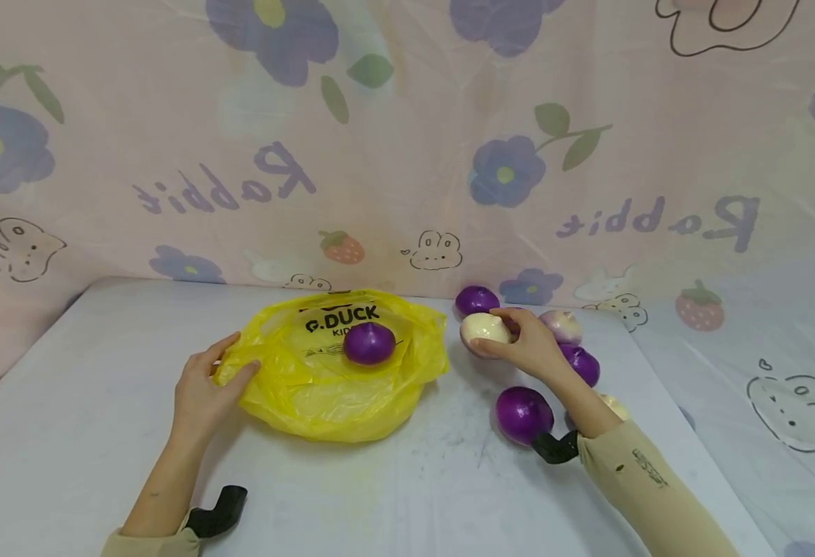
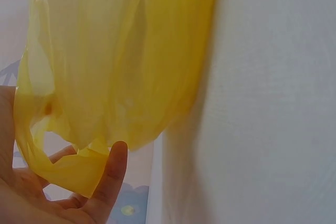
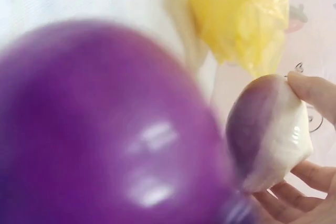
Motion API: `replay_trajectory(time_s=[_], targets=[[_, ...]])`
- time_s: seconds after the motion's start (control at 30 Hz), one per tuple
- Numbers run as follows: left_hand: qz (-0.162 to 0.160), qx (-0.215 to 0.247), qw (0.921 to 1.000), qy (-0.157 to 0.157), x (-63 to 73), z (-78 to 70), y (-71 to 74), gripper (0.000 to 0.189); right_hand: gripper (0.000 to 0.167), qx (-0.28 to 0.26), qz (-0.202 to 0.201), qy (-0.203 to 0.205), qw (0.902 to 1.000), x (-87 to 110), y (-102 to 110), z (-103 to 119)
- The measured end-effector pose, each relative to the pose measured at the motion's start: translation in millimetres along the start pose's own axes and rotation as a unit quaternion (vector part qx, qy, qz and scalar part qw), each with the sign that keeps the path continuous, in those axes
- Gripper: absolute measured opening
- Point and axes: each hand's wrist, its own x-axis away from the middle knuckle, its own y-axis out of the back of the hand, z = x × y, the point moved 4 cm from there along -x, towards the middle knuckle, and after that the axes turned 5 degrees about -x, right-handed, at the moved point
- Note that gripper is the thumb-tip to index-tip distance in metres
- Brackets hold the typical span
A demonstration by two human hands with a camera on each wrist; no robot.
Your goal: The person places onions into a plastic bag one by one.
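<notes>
A yellow plastic bag with black lettering lies spread on the table. My left hand holds its left edge, thumb on the near side and fingers behind. In the left wrist view, a loop of the bag hangs around the fingers. A glossy purple onion rests on the yellow plastic, within the bag's outline. To the right of the bag, my right hand grips a white-and-purple onion between thumb and fingers. The right wrist view shows this onion with its purple side facing left.
Around my right hand lie more onions: a purple one behind, a pale one and a purple one to the right, and a large purple one nearer. A printed cloth hangs behind the white table.
</notes>
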Motion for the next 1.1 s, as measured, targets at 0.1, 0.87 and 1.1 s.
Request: replay_trajectory(time_s=[0.1, 0.87, 1.1], targets=[[-0.002, 0.001, 1.0000, -0.004, -0.6, -0.3, 1.0, 0.059, 0.074, -0.008, 0.000, -0.003, 1.0000, -6.3, -2.1, 10.0], [0.001, 0.008, 1.0000, -0.005, 1.2, -2.3, 2.9, 0.060, 0.070, -0.021, 0.044, 0.083, 0.9954, -36.4, -45.7, 99.6], [0.000, 0.008, 0.9998, -0.017, 2.4, -3.6, 1.7, 0.060, 0.071, 0.008, 0.051, 0.083, 0.9953, -39.8, -60.5, 107.0]])
